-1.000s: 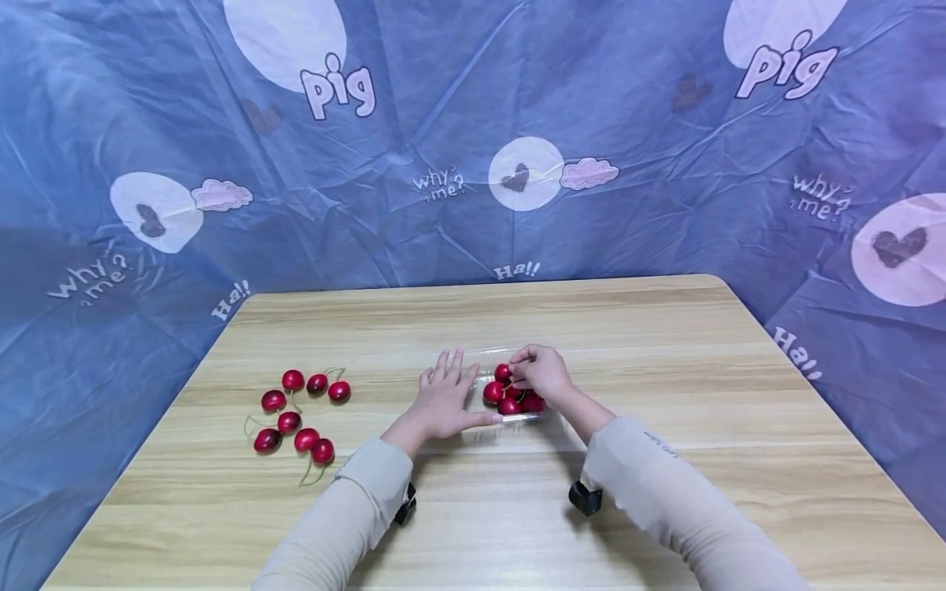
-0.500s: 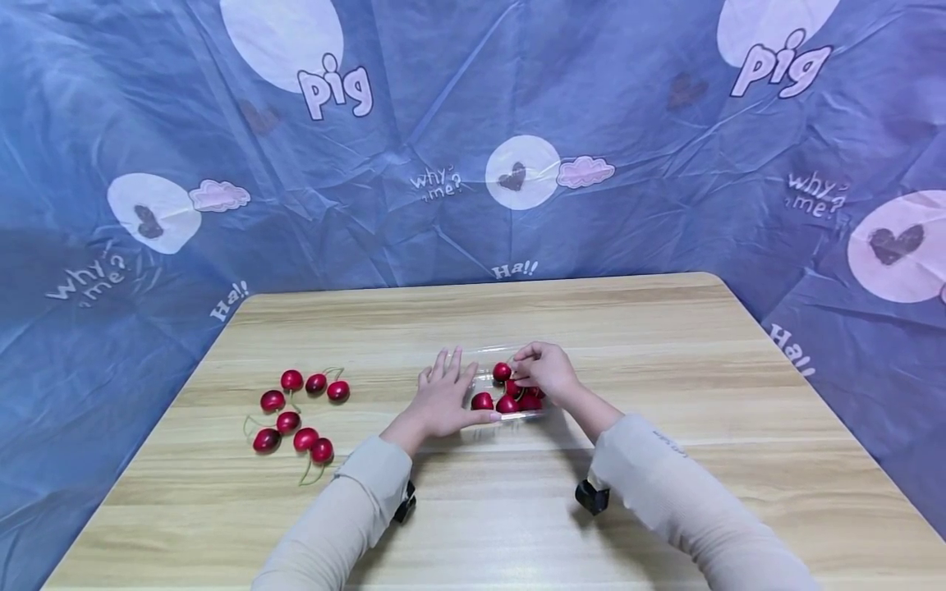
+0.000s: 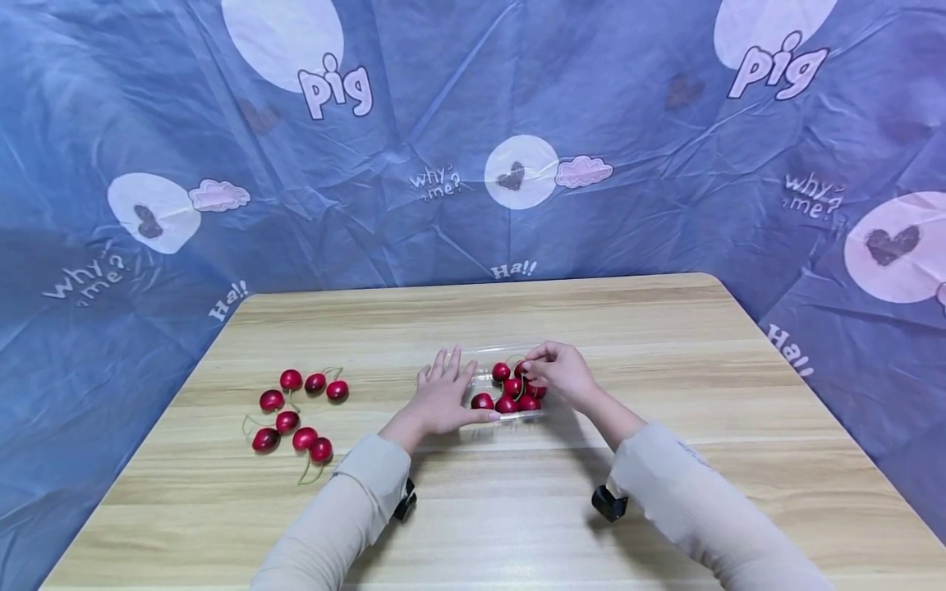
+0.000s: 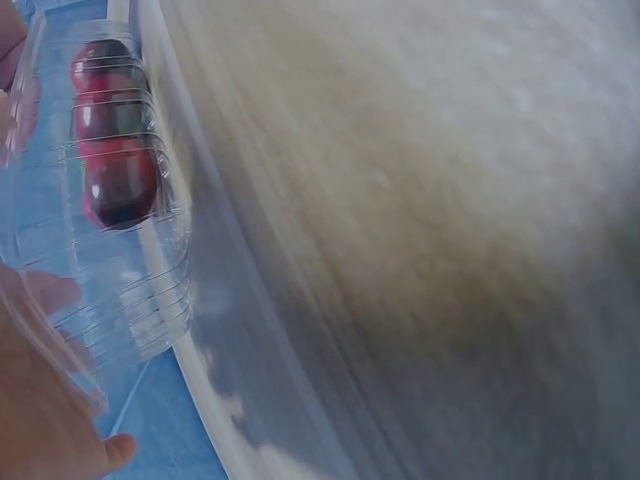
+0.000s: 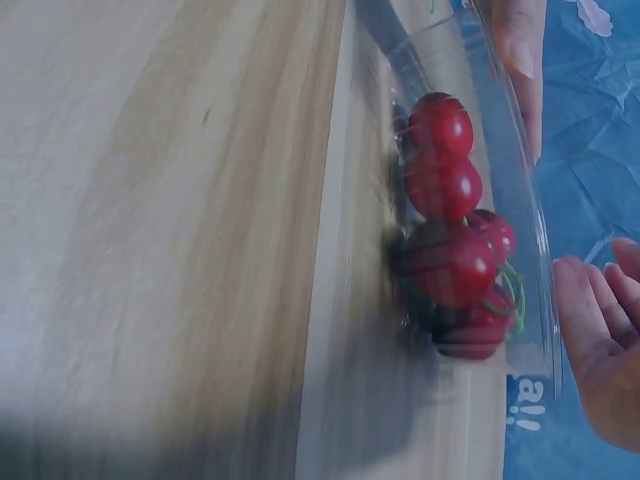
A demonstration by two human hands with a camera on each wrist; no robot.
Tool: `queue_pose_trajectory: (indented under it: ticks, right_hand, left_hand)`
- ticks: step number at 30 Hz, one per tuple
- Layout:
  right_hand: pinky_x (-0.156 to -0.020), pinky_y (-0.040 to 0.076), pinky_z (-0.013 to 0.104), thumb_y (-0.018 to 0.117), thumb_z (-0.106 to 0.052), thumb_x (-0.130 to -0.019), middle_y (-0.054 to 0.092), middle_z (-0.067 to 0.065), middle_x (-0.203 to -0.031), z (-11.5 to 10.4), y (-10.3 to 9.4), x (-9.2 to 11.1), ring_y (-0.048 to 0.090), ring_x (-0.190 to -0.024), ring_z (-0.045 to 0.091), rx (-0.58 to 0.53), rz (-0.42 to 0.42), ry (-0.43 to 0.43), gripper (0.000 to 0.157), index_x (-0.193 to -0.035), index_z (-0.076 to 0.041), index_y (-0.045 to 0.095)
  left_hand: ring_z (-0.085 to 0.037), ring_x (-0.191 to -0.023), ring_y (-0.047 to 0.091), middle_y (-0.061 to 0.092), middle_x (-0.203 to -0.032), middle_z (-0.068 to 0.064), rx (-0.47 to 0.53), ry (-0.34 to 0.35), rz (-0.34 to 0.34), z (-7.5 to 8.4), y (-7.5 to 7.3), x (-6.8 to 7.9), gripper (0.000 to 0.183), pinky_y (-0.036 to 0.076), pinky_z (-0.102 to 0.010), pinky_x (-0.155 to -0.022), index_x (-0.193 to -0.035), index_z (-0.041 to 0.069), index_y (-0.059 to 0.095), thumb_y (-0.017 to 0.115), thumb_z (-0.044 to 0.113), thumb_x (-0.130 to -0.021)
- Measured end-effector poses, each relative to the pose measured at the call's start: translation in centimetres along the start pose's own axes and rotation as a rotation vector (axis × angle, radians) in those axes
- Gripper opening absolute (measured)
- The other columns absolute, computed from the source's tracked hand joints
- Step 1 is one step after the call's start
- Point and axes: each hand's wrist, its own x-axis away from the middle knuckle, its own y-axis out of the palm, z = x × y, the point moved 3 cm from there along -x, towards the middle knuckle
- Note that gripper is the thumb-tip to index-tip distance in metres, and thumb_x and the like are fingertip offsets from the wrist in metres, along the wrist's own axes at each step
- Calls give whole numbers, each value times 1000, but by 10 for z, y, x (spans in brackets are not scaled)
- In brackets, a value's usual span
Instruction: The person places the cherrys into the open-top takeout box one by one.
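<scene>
- Head view: bracing clear box [image 3: 484, 384] on counter [image 3: 480, 513] with spread left hand [image 3: 440, 400], probably against sliding.
- Working at cherry [image 3: 519, 370] inside with right hand [image 3: 559, 373], perhaps arranging; cannot tell whether pinching.

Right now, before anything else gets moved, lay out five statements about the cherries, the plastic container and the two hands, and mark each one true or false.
1. The clear plastic container holds red cherries. True.
2. The left hand is at the container's left end, fingers spread. True.
3. Every cherry in view is inside the container. False: eight loose cherries lie on the wooden table, to the left of the left hand.
4. The right hand is nearer the container's right end than its left. True.
5. The two hands touch each other. False: they are apart, with cherries showing between them.
</scene>
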Motion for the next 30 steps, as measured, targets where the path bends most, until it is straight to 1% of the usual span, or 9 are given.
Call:
queue_pose_trajectory:
  ticks: [4,9,12,15,17,21,25,30]
  right_hand:
    - [-73,47,42,52,6,-79,57,23,-88,1,-5,5,58,-74,26,26,-2,-15,19,-96,16,49]
    - [-72,47,43,53,5,-79,58,16,-84,0,-10,12,58,-77,30,93,-10,-67,22,-97,17,49]
    - [-71,47,42,54,3,-80,57,19,-84,1,-12,15,57,-80,33,113,0,-85,20,-95,16,51]
    - [-71,47,42,55,1,-80,56,25,-90,1,-15,19,55,-82,36,128,7,-101,20,-95,15,51]
    - [-71,47,42,56,0,-80,55,26,-92,1,-17,20,55,-83,37,136,12,-110,22,-95,15,51]
    - [-70,48,36,59,-3,-79,59,19,-89,0,-22,23,56,-81,30,207,53,-138,22,-95,11,54]
    - [-70,46,29,62,-6,-78,61,13,-87,1,-25,24,57,-80,23,302,102,-179,18,-91,5,58]
    - [-72,47,33,63,-6,-77,60,18,-90,2,-27,26,58,-81,27,354,126,-233,21,-93,6,57]
  left_hand:
    - [-31,-127,-8,-3,-143,-13,-5,3,-17,0,-1,-1,100,4,-54,-98,-139,14,17,36,78,-64]
    - [-31,-127,-9,-5,-142,-12,-2,8,-37,1,-3,-1,99,3,-54,-98,-139,14,17,38,77,-65]
    - [-31,-127,-9,-5,-142,-12,-10,13,-42,1,-3,-2,98,3,-54,-98,-139,14,16,38,76,-66]
    - [-32,-127,-7,-4,-142,-13,-16,21,-42,1,-4,-2,98,3,-54,-98,-139,13,17,39,76,-66]
    - [-32,-127,-8,-3,-142,-14,-10,25,-42,1,-4,-2,98,3,-54,-98,-139,13,17,40,75,-66]
    - [-33,-127,-7,-1,-142,-15,-9,28,-45,1,-4,-2,98,2,-54,-98,-138,13,18,39,76,-66]
    - [-33,-127,-6,-2,-142,-14,1,28,-52,0,-5,-1,98,3,-54,-98,-138,13,18,37,76,-65]
    - [-33,-127,-6,-6,-142,-11,0,21,-57,0,-7,-1,98,3,-54,-98,-139,15,16,36,77,-65]
